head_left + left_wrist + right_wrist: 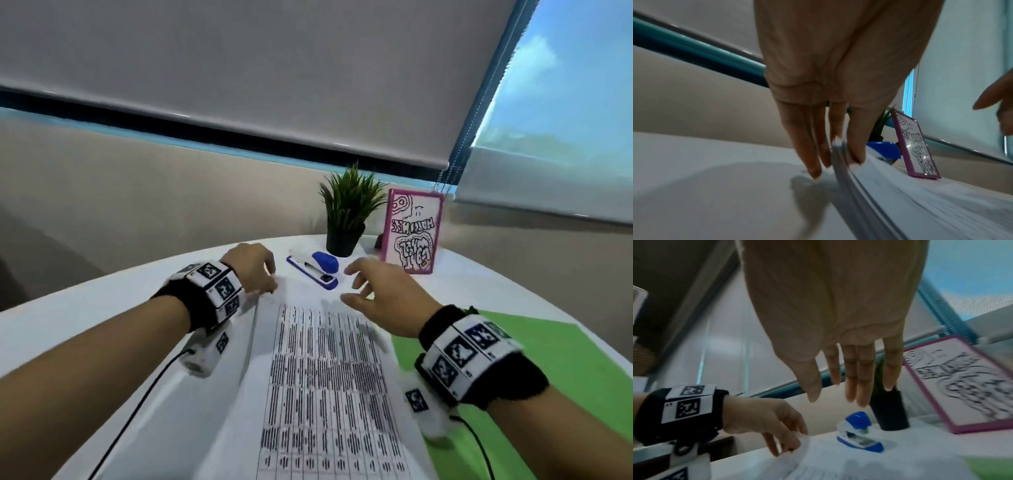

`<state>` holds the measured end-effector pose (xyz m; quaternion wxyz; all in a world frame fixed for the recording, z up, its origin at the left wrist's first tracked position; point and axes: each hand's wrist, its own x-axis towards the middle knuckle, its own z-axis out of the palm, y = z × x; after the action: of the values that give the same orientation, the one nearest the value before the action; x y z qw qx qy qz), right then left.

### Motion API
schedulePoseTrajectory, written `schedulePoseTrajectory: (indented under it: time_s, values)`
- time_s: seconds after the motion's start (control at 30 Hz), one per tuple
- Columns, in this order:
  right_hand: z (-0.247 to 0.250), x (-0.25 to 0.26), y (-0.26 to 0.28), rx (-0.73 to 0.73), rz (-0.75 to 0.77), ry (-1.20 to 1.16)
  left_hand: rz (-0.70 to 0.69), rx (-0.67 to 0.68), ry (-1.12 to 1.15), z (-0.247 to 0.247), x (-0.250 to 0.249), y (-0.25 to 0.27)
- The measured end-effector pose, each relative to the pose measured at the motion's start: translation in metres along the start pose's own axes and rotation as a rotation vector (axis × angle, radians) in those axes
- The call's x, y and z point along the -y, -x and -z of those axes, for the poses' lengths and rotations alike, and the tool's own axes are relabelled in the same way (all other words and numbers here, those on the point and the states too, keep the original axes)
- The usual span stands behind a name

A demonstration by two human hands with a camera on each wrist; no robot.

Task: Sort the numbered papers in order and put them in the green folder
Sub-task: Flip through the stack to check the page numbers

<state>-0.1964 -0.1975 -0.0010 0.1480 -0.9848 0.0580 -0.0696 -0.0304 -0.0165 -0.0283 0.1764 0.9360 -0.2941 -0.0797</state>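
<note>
Nearest you: the stack of papers lies flat on the white bench, printed table side up, long edge running away from you. Page numbers not legible from any view.

Green folder lies on the bench to the right of the stack, just beside it; your right wrist is over its near-left part. Whether the stack's right edge overlaps the folder, can't tell.

Your left hand is at the stack's far-left corner. The left wrist view shows the thumb on top and the fingers on the outer side, pinching the sheet edges; several sheets are lifted and fanned at that corner. One fingertip reaches the bench beside the stack.

Your right hand hovers above the far-right end of the stack, fingers spread and relaxed, holding nothing. The right wrist view confirms an empty palm clear of the paper.

Further back, past the far end of the stack: blue and white stapler on the bench, between your two hands in the head view. Behind it a small potted plant in a black pot, and to its right a pink-framed picture standing up, tilted back. Grey roller blind behind all that.
</note>
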Motion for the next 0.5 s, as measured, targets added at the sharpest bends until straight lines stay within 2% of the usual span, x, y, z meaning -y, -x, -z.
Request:
schedulePoseTrajectory:
  time_s: [0.1,0.23,0.37,0.5]
  values:
    - [-0.012,0.014,-0.034,0.094,0.147,-0.013,-0.078,-0.038,0.041,0.009,0.01,-0.012]
    - [-0.032,0.015,-0.076,0.244,0.202,0.014,-0.147,-0.011,0.085,0.007,0.015,-0.019]
    - [-0.04,0.012,-0.101,0.181,0.252,-0.046,-0.149,0.047,0.209,0.015,0.014,-0.029]
    - [-0.042,0.01,-0.106,0.143,0.283,-0.056,-0.079,0.14,0.163,0.022,0.012,-0.041]
